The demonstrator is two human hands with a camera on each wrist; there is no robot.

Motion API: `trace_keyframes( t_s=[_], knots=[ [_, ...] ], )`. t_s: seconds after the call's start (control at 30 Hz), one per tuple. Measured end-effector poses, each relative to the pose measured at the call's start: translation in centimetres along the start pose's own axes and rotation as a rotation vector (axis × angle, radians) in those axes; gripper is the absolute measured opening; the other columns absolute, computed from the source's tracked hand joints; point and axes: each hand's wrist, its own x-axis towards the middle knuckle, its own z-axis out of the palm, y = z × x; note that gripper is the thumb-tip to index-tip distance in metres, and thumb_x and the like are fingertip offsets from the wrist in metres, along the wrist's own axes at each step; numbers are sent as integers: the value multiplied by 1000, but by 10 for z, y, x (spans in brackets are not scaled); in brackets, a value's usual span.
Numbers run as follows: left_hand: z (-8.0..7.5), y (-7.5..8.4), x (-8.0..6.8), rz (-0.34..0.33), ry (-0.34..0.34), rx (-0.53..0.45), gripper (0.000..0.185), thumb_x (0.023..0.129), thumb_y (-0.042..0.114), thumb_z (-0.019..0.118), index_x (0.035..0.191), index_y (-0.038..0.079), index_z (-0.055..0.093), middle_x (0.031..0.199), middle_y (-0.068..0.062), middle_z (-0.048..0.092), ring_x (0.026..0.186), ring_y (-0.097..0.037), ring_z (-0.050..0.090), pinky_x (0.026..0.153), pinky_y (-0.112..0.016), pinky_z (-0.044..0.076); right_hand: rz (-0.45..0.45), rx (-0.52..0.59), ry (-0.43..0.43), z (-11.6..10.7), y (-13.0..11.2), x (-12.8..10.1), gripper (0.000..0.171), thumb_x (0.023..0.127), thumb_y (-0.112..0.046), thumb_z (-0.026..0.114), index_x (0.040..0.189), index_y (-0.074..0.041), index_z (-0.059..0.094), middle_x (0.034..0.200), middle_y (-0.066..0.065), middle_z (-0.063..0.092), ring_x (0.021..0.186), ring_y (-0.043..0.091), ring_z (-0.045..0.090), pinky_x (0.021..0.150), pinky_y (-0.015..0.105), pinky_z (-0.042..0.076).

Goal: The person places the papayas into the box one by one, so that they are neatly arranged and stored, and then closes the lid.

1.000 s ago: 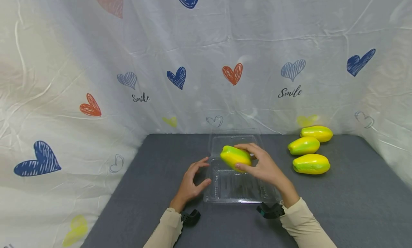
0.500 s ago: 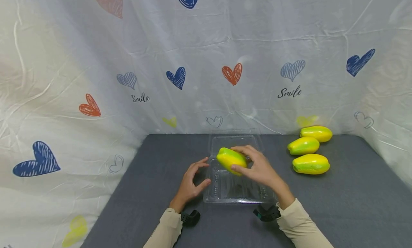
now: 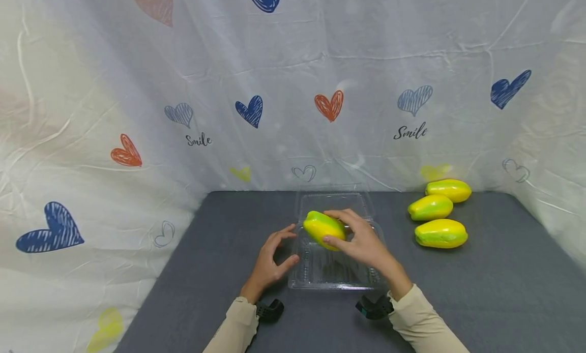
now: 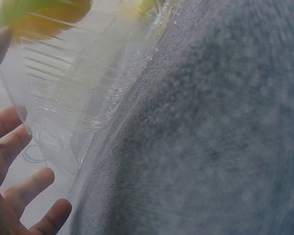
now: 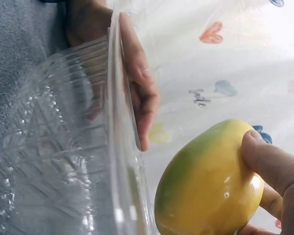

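A yellow-green papaya (image 3: 322, 230) is held over a clear plastic clamshell container (image 3: 336, 286), its stem end pointing left. My right hand (image 3: 363, 243) grips it, thumb on the near side and fingers over the far side. Seen from the right wrist, the thumb presses the papaya's glossy skin (image 5: 210, 181) just above the container's rim (image 5: 118, 147). At the container's left side is my left hand (image 3: 273, 259), fingers spread and loosely bent. The left wrist view shows its fingertips (image 4: 19, 113) right at the clear rim.
Behind the base, the container's lid (image 3: 334, 203) lies folded back. Three more papayas rest at the right: a rear one (image 3: 448, 190), a middle one (image 3: 430, 207) and a front one (image 3: 441, 234). A heart-printed white curtain (image 3: 284, 63) hangs behind the dark grey tabletop (image 3: 220, 231).
My right hand has moved the papaya left and slightly down over the container. The left hand stays at the container's left side, and the other papayas lie as before.
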Motion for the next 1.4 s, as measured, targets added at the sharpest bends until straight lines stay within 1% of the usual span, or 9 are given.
trace_keyframes(
  t_s=[0.17,0.3,0.4,0.5,0.7,0.93,1.13,1.3,1.4],
  knots=[
    [1,-1,0,-10,-5,-3,50,90,31,72,136,17,59,158,1,48,141,-23,48,103,-52,48,-3,12,-3,3,1,1,58,89,-32,79,141,-16,59,125,6,63,105,22,65,89,42,58],
    [1,-1,-1,-6,0,1,50,90,31,72,135,16,59,158,1,48,141,-24,48,102,-52,48,1,14,-15,5,1,1,58,89,-33,79,141,-16,59,126,6,63,100,21,64,81,33,58],
    [1,-1,-1,6,4,10,50,90,30,73,135,16,59,158,0,49,140,-24,49,101,-52,49,11,2,-12,6,1,1,59,89,-34,79,141,-15,59,126,6,64,94,21,61,72,27,55],
    [0,0,0,19,3,16,50,90,30,72,135,14,59,157,-1,49,140,-25,49,100,-51,50,15,-14,-1,8,0,1,60,89,-34,79,141,-14,60,126,7,65,91,20,58,69,25,51],
    [0,-1,1,18,1,9,50,90,32,72,135,12,60,158,0,49,140,-25,49,100,-51,50,40,-41,13,12,1,1,59,89,-35,79,141,-18,60,129,5,65,93,15,54,69,25,49],
    [0,-1,1,25,14,0,50,89,29,73,135,15,60,156,-3,50,139,-29,50,98,-57,50,51,-41,9,18,2,1,58,89,-31,80,140,-16,60,128,8,66,89,16,52,64,24,49],
    [0,0,1,20,15,0,50,89,28,73,135,14,60,157,-3,50,139,-30,50,98,-58,50,70,-34,16,24,3,1,58,89,-31,80,141,-15,59,129,9,66,92,16,55,64,24,50],
    [0,0,0,9,3,9,51,90,32,72,135,13,60,157,0,49,140,-26,50,100,-56,50,86,-34,17,27,2,0,58,89,-29,80,141,-15,59,132,10,65,97,19,60,68,24,52],
    [0,0,-1,16,7,18,51,90,31,72,135,13,60,157,-2,50,139,-26,50,99,-55,50,85,-29,17,30,3,0,58,89,-29,79,141,-14,59,134,10,65,101,21,63,71,26,55]
  ],
)
